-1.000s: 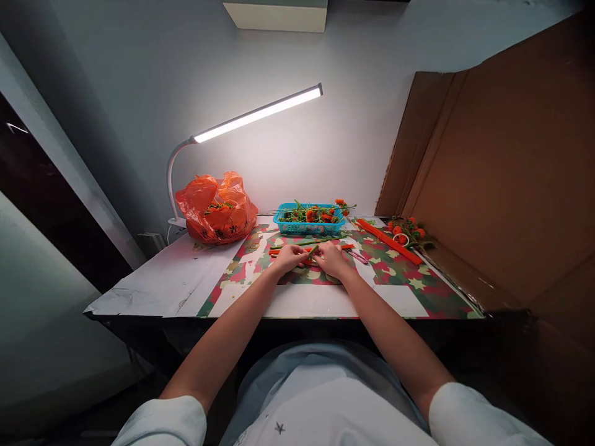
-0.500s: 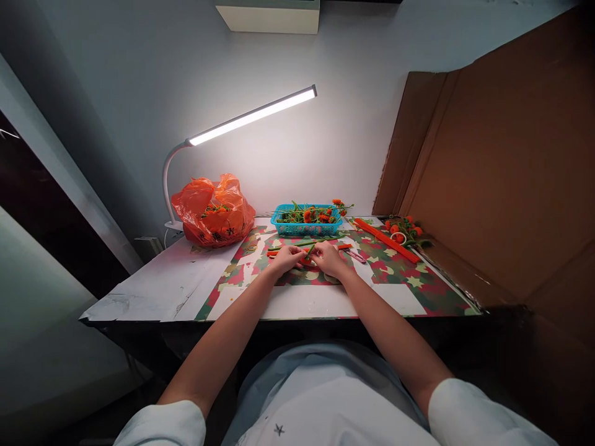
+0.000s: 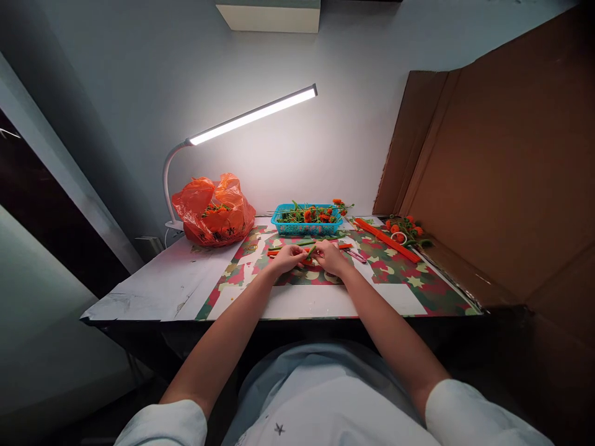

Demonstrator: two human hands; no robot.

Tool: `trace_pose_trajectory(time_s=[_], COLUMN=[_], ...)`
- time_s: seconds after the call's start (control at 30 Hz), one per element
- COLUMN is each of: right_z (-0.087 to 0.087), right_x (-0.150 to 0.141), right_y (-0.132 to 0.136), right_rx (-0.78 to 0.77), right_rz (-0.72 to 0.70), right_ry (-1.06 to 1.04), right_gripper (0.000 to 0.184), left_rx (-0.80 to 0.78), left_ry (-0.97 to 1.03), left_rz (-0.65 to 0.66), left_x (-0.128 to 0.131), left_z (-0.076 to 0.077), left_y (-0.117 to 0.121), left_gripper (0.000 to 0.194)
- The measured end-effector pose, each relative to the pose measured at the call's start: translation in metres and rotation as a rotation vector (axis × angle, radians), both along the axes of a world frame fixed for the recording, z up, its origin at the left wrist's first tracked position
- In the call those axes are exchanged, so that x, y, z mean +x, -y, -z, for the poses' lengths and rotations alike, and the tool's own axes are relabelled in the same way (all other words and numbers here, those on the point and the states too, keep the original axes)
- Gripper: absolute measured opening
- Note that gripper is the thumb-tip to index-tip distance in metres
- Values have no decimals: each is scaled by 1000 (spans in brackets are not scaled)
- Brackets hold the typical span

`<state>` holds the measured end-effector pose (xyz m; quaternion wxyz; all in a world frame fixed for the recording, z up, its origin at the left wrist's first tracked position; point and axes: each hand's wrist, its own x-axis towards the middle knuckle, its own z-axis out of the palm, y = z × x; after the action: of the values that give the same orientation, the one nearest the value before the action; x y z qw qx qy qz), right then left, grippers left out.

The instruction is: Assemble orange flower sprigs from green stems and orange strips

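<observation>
Both my hands meet over the middle of the table, fingers pinched close together. Between them a short green pipe cleaner (image 3: 311, 252) sticks up at a slant, with a bit of orange below it, mostly hidden by the fingers. My left hand (image 3: 288, 258) is closed on the piece from the left. From the right, my right hand (image 3: 329, 257) pinches it too. Just beyond the hands lie a long green pipe cleaner (image 3: 325, 240) and orange pipe cleaners (image 3: 274, 253), partly covered by the hands. Pink-handled scissors (image 3: 357, 255) rest right of my right hand.
A blue basket (image 3: 305, 229) of orange flowers with green stems stands behind. At left is an orange plastic bag (image 3: 214, 214) under a lit lamp (image 3: 253, 116). A bundle of orange strips (image 3: 385, 240), more flowers (image 3: 404, 229) and a cardboard sheet (image 3: 493, 167) are at right.
The green piece between my fingers has tilted slightly to the right. Both hands stay in nearly the same place, with small finger movements.
</observation>
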<state>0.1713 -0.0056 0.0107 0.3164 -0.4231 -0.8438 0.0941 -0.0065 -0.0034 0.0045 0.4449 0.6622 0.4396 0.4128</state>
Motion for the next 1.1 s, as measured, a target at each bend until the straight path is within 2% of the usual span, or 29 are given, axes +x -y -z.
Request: trace_pose_trajectory(time_s=[0.13, 0.3, 0.57, 0.7, 0.83, 1.1], right_z=[-2, -3, 4, 4, 5, 4], right_x=[-1, -2, -4, -5, -5, -5], right_y=[3, 5, 0, 0, -1, -1], right_rx=[37, 105, 204, 201, 177, 99], right_rz=[44, 29, 55, 69, 69, 75], right_ry=[48, 63, 108, 72, 65, 70], right_gripper=[12, 17, 19, 19, 18, 17], left_rx=[10, -21, -67, -53, -51, -33], left_ry=[-47, -68, -66, 12, 98, 108], left_rz=[14, 22, -27, -75, -127, -157], left_x=[-1, -1, -1, 2, 3, 1], left_z=[0, -2, 0, 2, 1, 1], left_y=[1, 2, 0, -1, -1, 0], left_gripper=[23, 24, 24, 23, 31, 39])
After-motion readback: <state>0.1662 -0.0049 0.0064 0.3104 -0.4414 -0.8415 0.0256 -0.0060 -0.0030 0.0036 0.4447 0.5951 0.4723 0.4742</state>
